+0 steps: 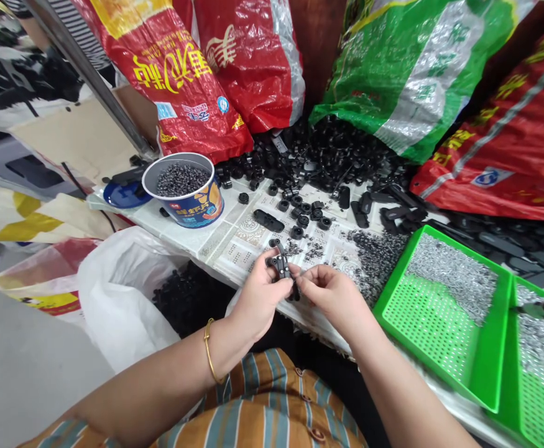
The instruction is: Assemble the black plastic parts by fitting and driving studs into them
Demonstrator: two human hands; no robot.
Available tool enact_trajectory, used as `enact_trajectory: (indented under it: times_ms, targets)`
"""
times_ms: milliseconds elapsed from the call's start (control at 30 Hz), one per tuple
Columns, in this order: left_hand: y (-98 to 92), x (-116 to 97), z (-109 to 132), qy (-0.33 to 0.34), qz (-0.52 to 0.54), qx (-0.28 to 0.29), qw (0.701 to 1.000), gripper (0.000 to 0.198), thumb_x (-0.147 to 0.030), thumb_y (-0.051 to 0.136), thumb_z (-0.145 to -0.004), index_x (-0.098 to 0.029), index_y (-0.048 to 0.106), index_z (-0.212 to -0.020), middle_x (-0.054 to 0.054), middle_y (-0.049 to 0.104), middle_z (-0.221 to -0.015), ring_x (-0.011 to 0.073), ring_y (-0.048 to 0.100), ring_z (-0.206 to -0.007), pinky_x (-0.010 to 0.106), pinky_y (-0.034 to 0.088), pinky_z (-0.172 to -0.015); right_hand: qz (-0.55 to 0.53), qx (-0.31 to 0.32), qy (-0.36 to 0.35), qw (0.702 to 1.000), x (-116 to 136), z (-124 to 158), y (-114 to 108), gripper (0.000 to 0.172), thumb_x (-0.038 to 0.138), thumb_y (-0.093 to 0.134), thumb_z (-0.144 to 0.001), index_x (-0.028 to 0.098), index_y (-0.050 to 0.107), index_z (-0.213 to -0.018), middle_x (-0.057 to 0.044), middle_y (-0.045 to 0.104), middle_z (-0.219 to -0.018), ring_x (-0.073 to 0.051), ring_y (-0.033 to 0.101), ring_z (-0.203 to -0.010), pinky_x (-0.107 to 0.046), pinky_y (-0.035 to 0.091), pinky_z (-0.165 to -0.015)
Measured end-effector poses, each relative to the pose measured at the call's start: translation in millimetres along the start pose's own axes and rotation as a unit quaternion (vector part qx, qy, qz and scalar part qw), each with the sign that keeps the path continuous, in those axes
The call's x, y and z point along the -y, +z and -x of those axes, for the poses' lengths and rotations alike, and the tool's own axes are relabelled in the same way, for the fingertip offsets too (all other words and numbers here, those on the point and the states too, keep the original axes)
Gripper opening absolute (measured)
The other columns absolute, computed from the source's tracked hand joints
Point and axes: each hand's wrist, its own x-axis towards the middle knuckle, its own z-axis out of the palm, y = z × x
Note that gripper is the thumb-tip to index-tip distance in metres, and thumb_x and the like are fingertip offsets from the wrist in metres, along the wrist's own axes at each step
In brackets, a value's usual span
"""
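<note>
In my left hand (263, 289) is a black plastic part (280, 264) with small bright metal spots on its face, held over the near edge of the table. My right hand (325, 289) meets it from the right, thumb and forefinger pinched close against its side. Whatever sits between those right fingertips is too small to make out. Just beyond my hands lie a long black plastic piece (268, 220) and several black wheels (303, 221). A heap of tiny dark parts (378, 255) spreads to the right of them.
A blue tub (197, 208) of small dark pieces stands at left. Green perforated trays (439, 317) with shiny metal bits are at right. Red (262, 68) and green sacks (402, 81) line the back, beside piled black parts (341, 152). A white bag (117, 292) hangs below left.
</note>
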Motion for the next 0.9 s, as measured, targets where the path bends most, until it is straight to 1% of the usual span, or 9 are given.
enact_trajectory:
  times_ms: [133,233,300,367,500,600,700,800,900]
  targets:
    - [0.3,0.0,-0.1,-0.013,0.012,-0.006,1.0,0.057,-0.005,0.059,-0.064,-0.022,0.039,-0.114,0.0,0.062,-0.083,0.0109,0.057,-0.075,0.024,0.042,-0.068,0.031,-0.005,-0.006,1.0,4.3,-1.2,-1.3,0.023,0.038,0.061,-0.065,0.018,0.052,-0.058,0.004,0.047,-0.048,-0.008,0.036,-0.046,-0.022,0.027,-0.046]
    - [0.8,0.4,-0.3,-0.016,0.021,-0.013,1.0,0.055,-0.002,0.057,-0.063,-0.021,0.039,-0.111,0.0,0.062,-0.082,0.0102,0.057,-0.075,0.023,0.042,-0.067,0.01,-0.001,-0.006,1.0,3.5,-1.7,-0.3,0.025,0.038,0.063,-0.064,0.018,0.05,-0.057,0.005,0.047,-0.049,-0.007,0.036,-0.046,-0.022,0.027,-0.047]
    - [1.3,0.7,-0.5,-0.021,0.029,-0.017,0.999,0.052,0.0,0.055,-0.062,-0.021,0.04,-0.108,-0.001,0.061,-0.08,0.0094,0.057,-0.073,0.022,0.042,-0.066,-0.026,-0.002,0.0,1.0,-0.6,-1.1,2.3,0.027,0.039,0.064,-0.063,0.017,0.051,-0.058,0.005,0.045,-0.049,-0.007,0.035,-0.046,-0.021,0.027,-0.047]
    - [1.3,1.3,-0.9,-0.027,0.038,-0.018,0.999,0.048,0.001,0.054,-0.062,-0.021,0.041,-0.103,-0.002,0.06,-0.078,0.0086,0.056,-0.07,0.022,0.043,-0.065,-0.084,0.004,0.013,0.996,-6.5,0.6,6.1,0.031,0.043,0.065,-0.063,0.017,0.05,-0.059,0.006,0.043,-0.048,-0.005,0.032,-0.044,-0.021,0.025,-0.045]
    - [0.6,2.4,-2.3,-0.036,0.055,-0.017,0.998,0.044,0.001,0.054,-0.063,-0.02,0.042,-0.099,-0.002,0.059,-0.077,0.0086,0.056,-0.07,0.021,0.043,-0.064,-0.188,0.011,0.048,0.981,-15.6,5.0,12.2,0.036,0.049,0.066,-0.062,0.017,0.05,-0.062,0.007,0.043,-0.044,-0.005,0.03,-0.04,-0.02,0.02,-0.041]
    - [0.0,1.4,-2.7,-0.04,0.066,-0.019,0.997,0.044,0.0,0.056,-0.064,-0.02,0.043,-0.101,-0.001,0.06,-0.079,0.0096,0.058,-0.074,0.023,0.045,-0.068,-0.207,0.003,0.06,0.976,-16.2,7.2,11.7,0.036,0.048,0.068,-0.061,0.015,0.055,-0.066,0.005,0.045,-0.045,-0.005,0.033,-0.04,-0.02,0.023,-0.041]
    - [-1.8,0.2,-2.3,-0.044,0.08,-0.012,0.996,0.043,-0.001,0.058,-0.065,-0.021,0.044,-0.101,0.0,0.06,-0.085,0.0115,0.059,-0.08,0.025,0.045,-0.072,-0.223,0.012,0.055,0.973,-15.6,8.7,8.8,0.034,0.046,0.069,-0.062,0.014,0.058,-0.068,0.004,0.049,-0.048,-0.006,0.039,-0.044,-0.02,0.028,-0.044]
    - [-4.8,0.0,-2.1,-0.048,0.094,0.001,0.994,0.04,-0.003,0.06,-0.066,-0.021,0.047,-0.1,0.0,0.058,-0.086,0.0127,0.06,-0.083,0.025,0.045,-0.074,-0.212,0.014,0.046,0.976,-17.1,10.2,5.6,0.032,0.045,0.068,-0.064,0.014,0.06,-0.069,0.004,0.05,-0.049,-0.007,0.041,-0.046,-0.021,0.031,-0.047]
    - [-6.4,-0.9,-2.4,-0.051,0.1,0.015,0.994,0.035,-0.005,0.061,-0.067,-0.021,0.049,-0.096,0.0,0.058,-0.084,0.013,0.059,-0.083,0.026,0.044,-0.074,-0.202,-0.001,0.042,0.978,-18.7,11.2,1.6,0.032,0.046,0.067,-0.065,0.015,0.06,-0.069,0.002,0.053,-0.053,-0.007,0.043,-0.048,-0.021,0.035,-0.048]
